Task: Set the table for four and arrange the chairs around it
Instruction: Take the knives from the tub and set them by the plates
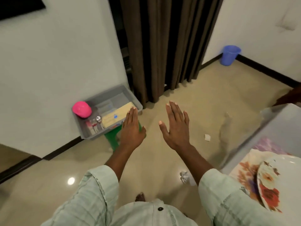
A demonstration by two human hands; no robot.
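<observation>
Both hands were held out in front of the body over the floor [187, 101], palms down, fingers straight and close together, nothing gripped in either. The left hand [132, 128] hung in front of a green stool [112, 139] that carried a grey tray [91, 136]; whether it touched either could not be told, and it was judged merely to be passing in front of them. The right hand [176, 126] was stretched over bare floor, thumb spread wide. Hands presented flat and unladen like this were read as free between steps, ready for the next thing to be fetched.

The table [283, 124] was seen only at the right edge, covered with a pale cloth. On its near corner a flowered placemat [244, 172] had been laid, and a flowered plate [268, 181] appeared to lean on edge there beside a white dish [290, 162], presumably so that one setting was begun close to the table's edge where a diner would sit. No chair was clearly visible; a dark shape [290, 95] beyond the far table corner was too blurred to name.

The tray held a pink cap-like object [82, 109], small bottles [93, 127] and a yellowish packet [117, 114], apparently kept aside against the wall. Crumpled paper [184, 176] lay on the floor, and a blue bin [230, 54] stood in the far corner beside the brown curtain [162, 46].
</observation>
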